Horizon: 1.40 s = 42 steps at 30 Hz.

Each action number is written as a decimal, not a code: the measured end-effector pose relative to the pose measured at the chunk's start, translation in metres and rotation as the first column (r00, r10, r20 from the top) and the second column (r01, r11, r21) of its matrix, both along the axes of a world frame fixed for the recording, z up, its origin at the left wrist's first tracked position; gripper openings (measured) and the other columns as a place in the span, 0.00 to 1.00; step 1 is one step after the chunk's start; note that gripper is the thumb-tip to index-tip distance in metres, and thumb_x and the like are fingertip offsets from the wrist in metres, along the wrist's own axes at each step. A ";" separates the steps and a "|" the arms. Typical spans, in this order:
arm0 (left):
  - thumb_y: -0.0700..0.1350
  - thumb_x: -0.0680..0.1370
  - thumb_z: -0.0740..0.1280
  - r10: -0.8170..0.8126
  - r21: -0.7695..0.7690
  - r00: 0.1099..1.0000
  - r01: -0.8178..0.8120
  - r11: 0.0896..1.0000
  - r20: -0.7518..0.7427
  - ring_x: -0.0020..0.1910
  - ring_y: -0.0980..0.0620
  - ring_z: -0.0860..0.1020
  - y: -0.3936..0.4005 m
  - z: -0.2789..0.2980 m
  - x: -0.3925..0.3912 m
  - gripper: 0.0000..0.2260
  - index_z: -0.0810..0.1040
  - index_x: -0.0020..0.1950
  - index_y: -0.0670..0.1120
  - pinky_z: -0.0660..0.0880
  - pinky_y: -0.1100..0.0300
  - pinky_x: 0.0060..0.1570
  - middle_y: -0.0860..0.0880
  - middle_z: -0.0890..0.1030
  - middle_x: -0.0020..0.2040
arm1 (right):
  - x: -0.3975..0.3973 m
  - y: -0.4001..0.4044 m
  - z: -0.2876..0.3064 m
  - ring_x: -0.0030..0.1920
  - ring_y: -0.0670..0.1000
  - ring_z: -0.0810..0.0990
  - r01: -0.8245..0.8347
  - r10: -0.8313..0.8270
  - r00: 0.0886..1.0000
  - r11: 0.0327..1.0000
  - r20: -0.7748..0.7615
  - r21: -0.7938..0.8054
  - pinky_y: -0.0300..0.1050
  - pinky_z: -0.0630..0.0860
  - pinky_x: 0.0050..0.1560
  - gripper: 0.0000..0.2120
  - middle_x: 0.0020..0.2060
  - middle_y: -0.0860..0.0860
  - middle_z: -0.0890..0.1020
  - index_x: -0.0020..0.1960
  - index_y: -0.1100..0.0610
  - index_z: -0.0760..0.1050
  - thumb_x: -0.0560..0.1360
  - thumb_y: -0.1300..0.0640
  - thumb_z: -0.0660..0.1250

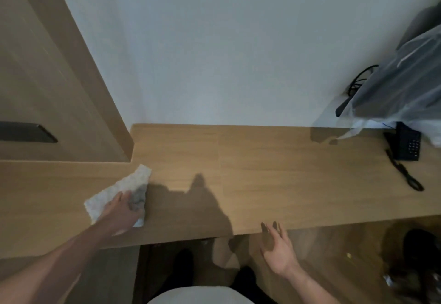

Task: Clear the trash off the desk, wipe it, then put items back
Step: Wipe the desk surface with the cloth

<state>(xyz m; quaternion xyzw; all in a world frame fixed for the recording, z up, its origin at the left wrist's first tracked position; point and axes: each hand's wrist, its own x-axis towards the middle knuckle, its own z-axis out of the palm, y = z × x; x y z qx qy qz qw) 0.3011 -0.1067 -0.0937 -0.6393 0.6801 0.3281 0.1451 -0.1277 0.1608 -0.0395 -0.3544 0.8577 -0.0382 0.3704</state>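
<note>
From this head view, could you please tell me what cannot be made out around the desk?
- Left hand: its fingers on the cloth are motion-blurred, so their grip is unclear.
- Object under the plastic cover: veiled by the film and cut off by the right edge.
- Telephone: keypad too small to read; the plastic overlaps its top.
- Items on the floor at the lower right: dark and blurred.

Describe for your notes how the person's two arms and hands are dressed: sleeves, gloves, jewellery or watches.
Both forearms are bare as far as the frame shows: no sleeves reach them. The left hand and right hand wear no gloves. No watch, ring or bracelet shows on either wrist or hand.
</note>
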 end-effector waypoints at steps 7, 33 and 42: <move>0.62 0.83 0.51 -0.245 0.044 0.969 0.243 0.969 0.040 0.82 0.32 0.43 0.036 -0.014 -0.127 0.34 0.40 0.85 0.53 0.54 0.30 0.77 0.45 0.39 0.85 | -0.006 0.031 -0.003 0.83 0.55 0.52 0.062 -0.066 0.997 0.991 0.035 0.115 0.44 0.51 0.81 0.40 0.84 0.53 0.46 0.84 0.46 0.54 0.76 0.52 0.68; 0.38 0.81 0.65 0.074 -0.385 0.974 -0.153 0.910 -0.213 0.67 0.44 0.79 0.160 0.063 -0.285 0.21 0.78 0.73 0.53 0.76 0.50 0.64 0.52 0.79 0.71 | -0.217 0.035 0.015 0.84 0.56 0.41 -0.474 0.474 0.881 0.880 0.008 0.019 0.51 0.53 0.81 0.40 0.84 0.49 0.40 0.84 0.49 0.52 0.79 0.56 0.69; 0.68 0.79 0.60 0.057 0.044 0.995 -0.061 0.997 0.086 0.81 0.35 0.52 0.114 0.002 -0.284 0.40 0.51 0.85 0.52 0.57 0.36 0.78 0.45 0.51 0.84 | -0.234 0.018 0.018 0.83 0.56 0.40 -0.406 0.405 0.914 0.914 -0.021 -0.003 0.53 0.51 0.82 0.39 0.84 0.48 0.38 0.85 0.46 0.49 0.81 0.56 0.66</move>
